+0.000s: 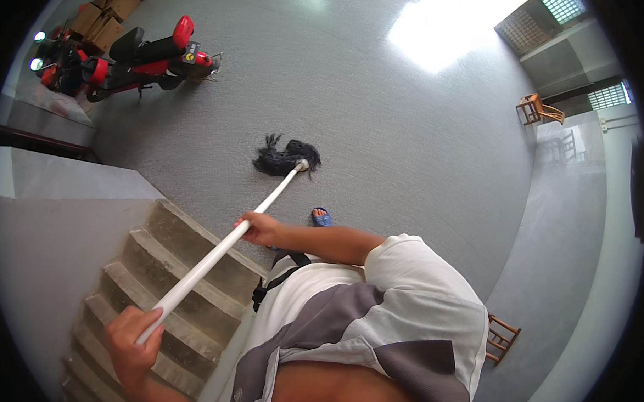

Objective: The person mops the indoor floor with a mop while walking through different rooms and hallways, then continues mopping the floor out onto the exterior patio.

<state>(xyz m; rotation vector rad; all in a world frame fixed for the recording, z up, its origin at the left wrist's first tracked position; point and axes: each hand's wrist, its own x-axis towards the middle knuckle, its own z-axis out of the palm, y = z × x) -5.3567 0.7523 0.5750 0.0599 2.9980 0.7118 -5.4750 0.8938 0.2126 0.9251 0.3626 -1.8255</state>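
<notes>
A mop with a long white handle [207, 262] slants across the view from lower left up to its dark string head [284, 158]. Near the handle's top end, my left hand [133, 338] is wrapped around it. Farther down the shaft my right hand [260, 228] grips it, the arm reaching across my body. The dark strands lie spread on the grey floor [394, 145], beyond my foot in a blue slipper [321, 217]. A pale socket joins handle and head.
Concrete steps [165, 291] lie to the left beside a low wall [71, 172]. A red and black electric scooter [152, 63] is parked at upper left, near cardboard boxes [103, 30]. Along the right wall are a wooden chair [537, 109] and another piece of wooden furniture [501, 339].
</notes>
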